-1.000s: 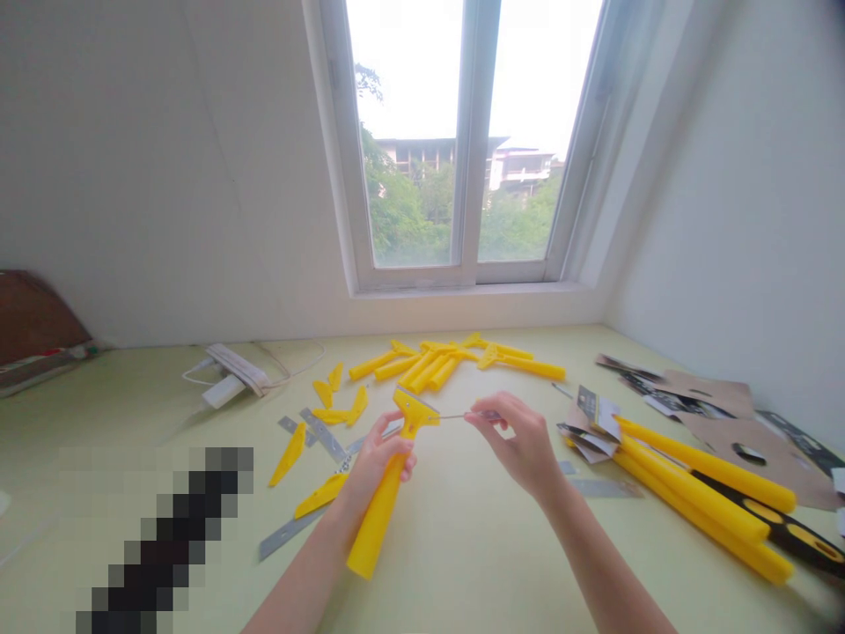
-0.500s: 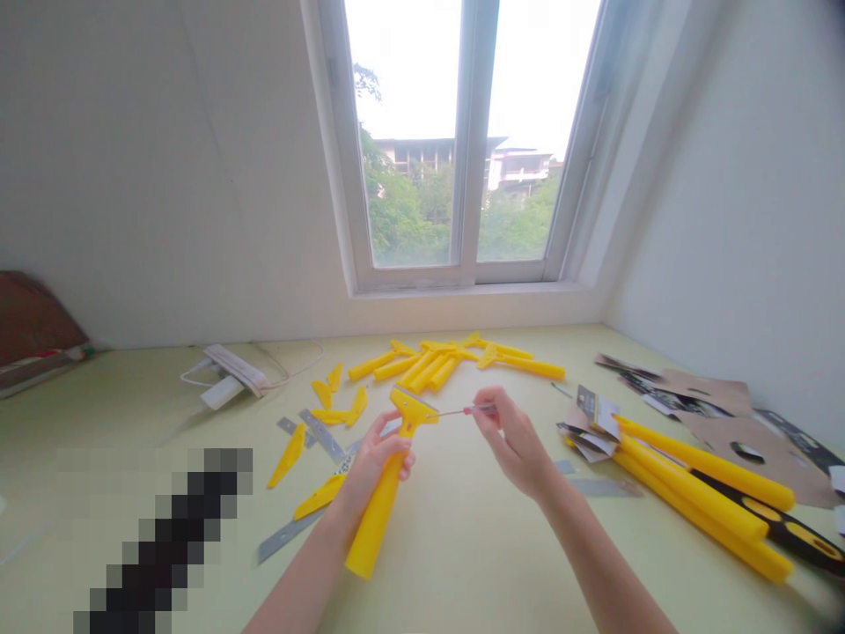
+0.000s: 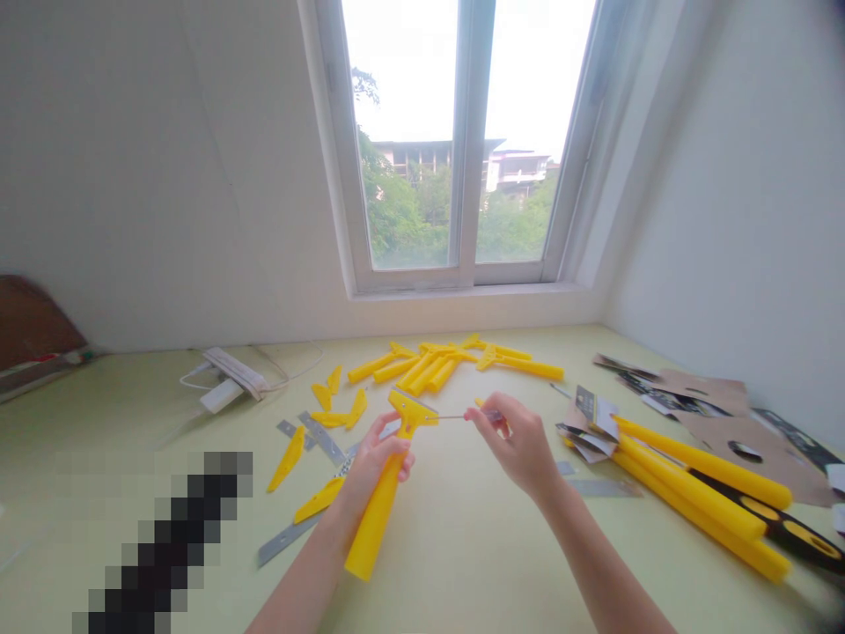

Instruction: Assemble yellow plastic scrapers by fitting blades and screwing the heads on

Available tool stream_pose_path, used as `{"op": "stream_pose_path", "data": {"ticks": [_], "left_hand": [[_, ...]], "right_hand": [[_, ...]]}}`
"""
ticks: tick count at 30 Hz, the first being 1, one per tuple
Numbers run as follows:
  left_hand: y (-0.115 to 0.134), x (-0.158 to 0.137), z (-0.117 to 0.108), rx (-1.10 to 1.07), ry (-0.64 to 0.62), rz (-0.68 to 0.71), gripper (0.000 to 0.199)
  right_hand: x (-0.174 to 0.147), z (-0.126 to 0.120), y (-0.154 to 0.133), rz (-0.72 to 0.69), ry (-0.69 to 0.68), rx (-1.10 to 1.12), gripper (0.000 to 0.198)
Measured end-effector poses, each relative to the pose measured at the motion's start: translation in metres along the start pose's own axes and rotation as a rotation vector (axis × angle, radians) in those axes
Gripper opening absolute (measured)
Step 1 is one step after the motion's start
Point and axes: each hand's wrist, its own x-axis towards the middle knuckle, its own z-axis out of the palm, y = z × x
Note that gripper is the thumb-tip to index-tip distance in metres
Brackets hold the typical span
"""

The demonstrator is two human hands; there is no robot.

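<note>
My left hand [image 3: 384, 453] is wrapped round the neck of a yellow scraper [image 3: 376, 519], its handle slanting down towards me. A thin metal blade edge runs along the top of its head. In my right hand [image 3: 521, 440] is a screwdriver [image 3: 455, 416], pinched between thumb and fingers; its shaft points left and its tip meets the right end of the scraper head. My fingers hide most of the screwdriver's handle. Left of my left hand lie loose yellow head pieces [image 3: 288, 460] and grey metal blades [image 3: 323, 438].
Several yellow scrapers [image 3: 436, 365] lie in a pile below the window. To the right are long yellow handles [image 3: 700, 489], a black-and-yellow tool [image 3: 779, 519] and brown cardboard packaging [image 3: 709, 392]. A white power strip [image 3: 234, 374] with a cable sits at the back left.
The fingers of my right hand have shifted their hold on the screwdriver, and the hand is turned slightly. The scraper and my left hand stay almost in place.
</note>
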Motion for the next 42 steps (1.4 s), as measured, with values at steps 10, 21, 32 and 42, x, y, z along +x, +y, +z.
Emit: {"op": "stream_pose_path", "data": {"ticks": [10,21,32,42], "left_hand": [[0.0028,-0.0021,0.0005,-0.066,0.011,0.000,0.051],[0.0045,-0.0023,-0.0007,-0.081,-0.023,0.005,0.051],[-0.0009,0.0015,-0.0021,-0.075,-0.027,0.027,0.044],[0.0036,-0.0046,0.0026,-0.019,0.038,0.096,0.041]], "right_hand": [[-0.0018,0.0018,-0.0022,-0.048,-0.029,0.079,0.012],[-0.0010,0.0015,-0.0022,-0.046,0.009,0.078,0.014],[-0.0015,0.0033,0.0008,-0.023,0.002,0.095,0.011],[0.0007,0.0010,-0.0011,0.004,-0.066,0.153,0.011]]}}
